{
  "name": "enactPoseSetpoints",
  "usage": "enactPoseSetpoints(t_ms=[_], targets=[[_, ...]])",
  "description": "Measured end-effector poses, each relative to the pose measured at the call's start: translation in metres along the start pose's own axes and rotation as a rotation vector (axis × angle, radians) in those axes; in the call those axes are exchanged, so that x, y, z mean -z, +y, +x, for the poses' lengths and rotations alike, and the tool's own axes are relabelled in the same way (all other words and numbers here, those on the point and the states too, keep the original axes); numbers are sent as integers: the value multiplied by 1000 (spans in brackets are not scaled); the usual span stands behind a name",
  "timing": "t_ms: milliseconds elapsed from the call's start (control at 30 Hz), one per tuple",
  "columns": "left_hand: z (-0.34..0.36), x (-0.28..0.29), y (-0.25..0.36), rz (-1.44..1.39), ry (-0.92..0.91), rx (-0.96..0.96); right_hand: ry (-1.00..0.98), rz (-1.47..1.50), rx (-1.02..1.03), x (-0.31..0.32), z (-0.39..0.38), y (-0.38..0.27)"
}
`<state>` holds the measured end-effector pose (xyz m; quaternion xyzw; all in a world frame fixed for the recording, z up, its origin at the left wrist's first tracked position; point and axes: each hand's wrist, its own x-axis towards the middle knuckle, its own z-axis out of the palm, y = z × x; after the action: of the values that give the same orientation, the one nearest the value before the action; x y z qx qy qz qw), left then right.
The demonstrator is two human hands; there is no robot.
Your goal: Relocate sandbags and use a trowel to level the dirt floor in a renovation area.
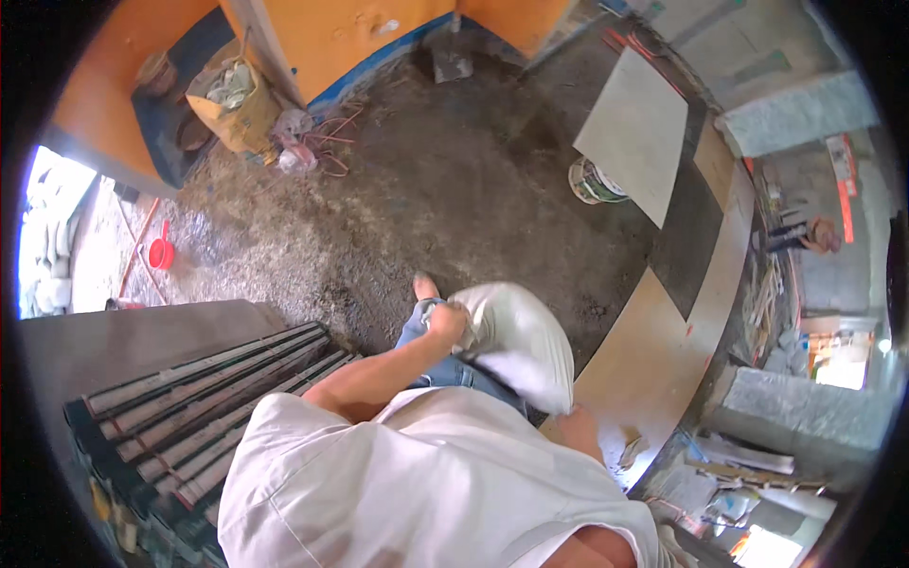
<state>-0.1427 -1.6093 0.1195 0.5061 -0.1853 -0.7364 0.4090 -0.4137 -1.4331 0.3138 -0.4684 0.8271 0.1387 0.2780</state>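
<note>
A full white sack [519, 331] hangs in front of my legs, tilted, with its body bulging to the right. My left hand [449, 324] is closed around the gathered end of the sack, just above my jeans. At the sack's lower right corner my right hand [578, 431] is closed on the cloth; its fingertips are partly hidden. Below the sack my bare foot [425, 286] rests on the wet grey floor [407, 189].
Stacked long boxes [208, 407] stand close on my left. A large pale tile [634, 133] lies over a bucket [597, 182] ahead right, near laid tiles [630, 350]. A yellow bag [237, 109] and a red dipper [161, 251] are ahead left. Another person [810, 235] is far right.
</note>
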Motion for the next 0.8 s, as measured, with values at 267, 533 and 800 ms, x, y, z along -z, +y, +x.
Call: enactPoseSetpoints(t_ms=[267, 533, 800], targets=[[36, -1, 258, 395, 485, -115, 31, -169, 361, 158, 131, -217], [156, 51, 354, -184, 730, -204, 41, -401, 791, 253, 322, -411], [311, 237, 463, -472, 1212, -429, 158, -350, 1143, 375, 545, -754]])
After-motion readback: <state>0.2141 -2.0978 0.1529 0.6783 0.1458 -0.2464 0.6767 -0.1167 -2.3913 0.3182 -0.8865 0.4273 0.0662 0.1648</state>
